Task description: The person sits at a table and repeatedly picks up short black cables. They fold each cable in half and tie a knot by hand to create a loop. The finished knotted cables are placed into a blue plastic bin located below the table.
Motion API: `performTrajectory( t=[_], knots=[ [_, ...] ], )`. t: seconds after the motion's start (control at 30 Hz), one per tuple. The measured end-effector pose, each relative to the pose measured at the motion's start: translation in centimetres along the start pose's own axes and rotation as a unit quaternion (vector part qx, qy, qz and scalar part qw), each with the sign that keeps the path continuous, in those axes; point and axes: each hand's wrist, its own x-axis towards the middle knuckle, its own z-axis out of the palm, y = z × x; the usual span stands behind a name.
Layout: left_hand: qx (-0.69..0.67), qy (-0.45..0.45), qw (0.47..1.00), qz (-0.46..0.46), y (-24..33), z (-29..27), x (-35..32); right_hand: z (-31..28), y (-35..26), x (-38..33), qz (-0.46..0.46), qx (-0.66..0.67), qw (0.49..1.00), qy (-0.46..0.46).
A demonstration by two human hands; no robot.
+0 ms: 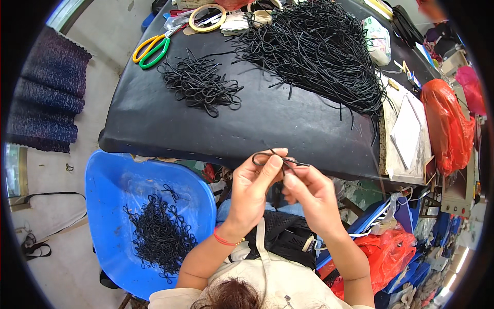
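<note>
head view: both hands up at the near edge of the black table [267, 123]. left hand [252, 190] pinches a short black cord [272, 158], bent into a small loop above its fingertips. right hand [309, 193] closes on the same cord from the right, thumbs nearly touching. far right on the table, a big heap of black cords [319, 51]; far left, a smaller pile of knotted loops [200, 85] near yellow-green scissors [152, 49]. near left, a blue tub [108, 180] holds more loops.
</note>
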Motion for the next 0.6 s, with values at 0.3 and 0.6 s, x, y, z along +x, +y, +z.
performTrajectory(
  t=[0.3,0.6],
  knots=[
    [0.061,-0.121,0.986,-0.098,2.0,-0.2,-0.6,-0.8,-1.8,1.8,-0.029,-0.042,0.998,-0.048],
    [0.035,-0.122,0.982,-0.14,2.3,0.0,-1.1,-1.6,-1.5,2.5,0.108,0.106,0.985,-0.083]
  ],
)
